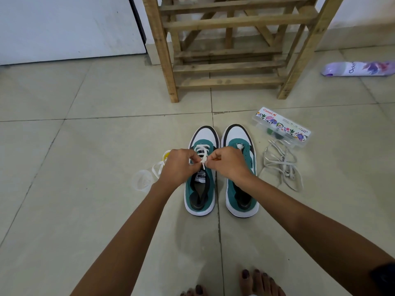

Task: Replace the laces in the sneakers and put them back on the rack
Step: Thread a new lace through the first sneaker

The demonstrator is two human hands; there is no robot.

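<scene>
Two teal, white and black sneakers stand side by side on the tiled floor, toes pointing away. The left sneaker (199, 189) carries a white lace (202, 151) threaded through its eyelets. My left hand (178, 166) and my right hand (227, 165) meet over its tongue, each pinching an end of that lace. The right sneaker (240, 144) shows no lace across its eyelets. A wooden shoe rack (230, 48) stands behind the sneakers with bare slats.
A heap of grey old laces (282, 165) lies right of the sneakers, beside a clear plastic box (282, 127) with a flowered label. A clear wrapper (142, 180) and a white lace (158, 168) lie left. A purple spray can (359, 69) lies far right. My bare toes (256, 283) show below.
</scene>
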